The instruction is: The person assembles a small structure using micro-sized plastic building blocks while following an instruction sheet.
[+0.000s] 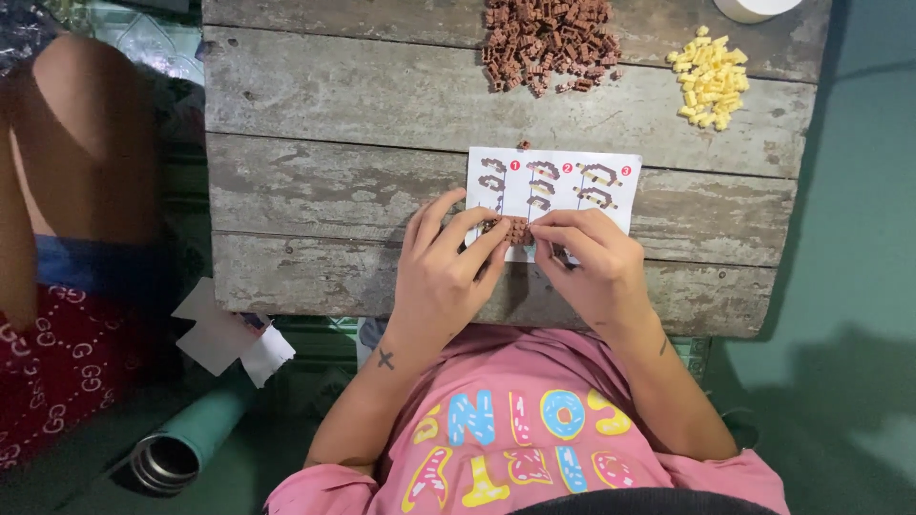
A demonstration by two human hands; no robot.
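Head view, looking straight down. Left hand point(441, 272) and right hand point(590, 259) meet over the near part of the tabletop point(334, 191); fingertips of both pinch one small brown brick assembly point(516, 230) between them. Left thumb and forefinger closed on its left end, right fingers closed on its right end. Assembly sits just above the lower edge of an instruction sheet point(553, 186), which lies flat under the fingertips and extends away from the hands. Sheet is white with three numbered step drawings of brown builds.

Beyond the hands, far side of the tabletop: heap of loose brown bricks point(549, 43) straight ahead of the left hand; smaller heap of yellow bricks point(709, 84) ahead and to the right of the right hand. One stray brown piece just past the sheet's far edge. Rim of a white round object point(754, 10) at the frame top, past the yellow heap; kind not discernible.

Surface: weathered grey wooden planks, gaps between boards, rounded near-right corner. Floor right of the right hand is teal green point(859, 286). Left of the left hand, below the tabletop edge: white paper scraps point(229, 334), a green cylinder with metal end point(186, 443), and another person point(67, 238) seated close by.
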